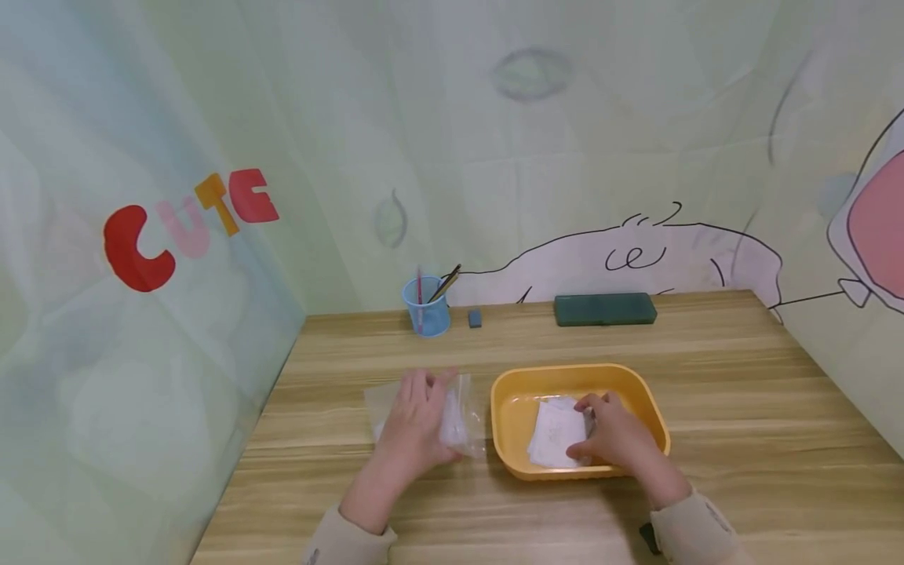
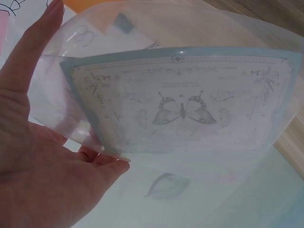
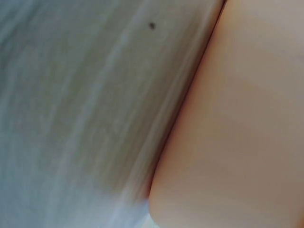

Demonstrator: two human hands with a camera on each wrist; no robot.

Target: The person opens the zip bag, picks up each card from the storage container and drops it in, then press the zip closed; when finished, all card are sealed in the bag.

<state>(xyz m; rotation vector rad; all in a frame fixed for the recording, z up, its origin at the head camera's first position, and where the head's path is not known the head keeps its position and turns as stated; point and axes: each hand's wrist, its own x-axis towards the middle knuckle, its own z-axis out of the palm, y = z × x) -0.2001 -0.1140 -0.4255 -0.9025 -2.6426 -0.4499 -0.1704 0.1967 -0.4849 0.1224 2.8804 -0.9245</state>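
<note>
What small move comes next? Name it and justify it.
Probably lift the white papers with the right hand: it curls at their right end inside the yellow tray, while the left hand holds the clear bag close beside the tray.

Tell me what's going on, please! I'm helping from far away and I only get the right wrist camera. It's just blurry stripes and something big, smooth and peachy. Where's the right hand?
Observer: The right hand is over the yellow tray, its fingers and thumb at the right side of some white papers.
Operator: Ooh! And what's the other one doing?
Observer: The left hand is holding a clear bag, to the left of the tray.
Operator: Is there any picture on that?
Observer: Yes, in the left wrist view a butterfly print shows through the plastic.
</note>
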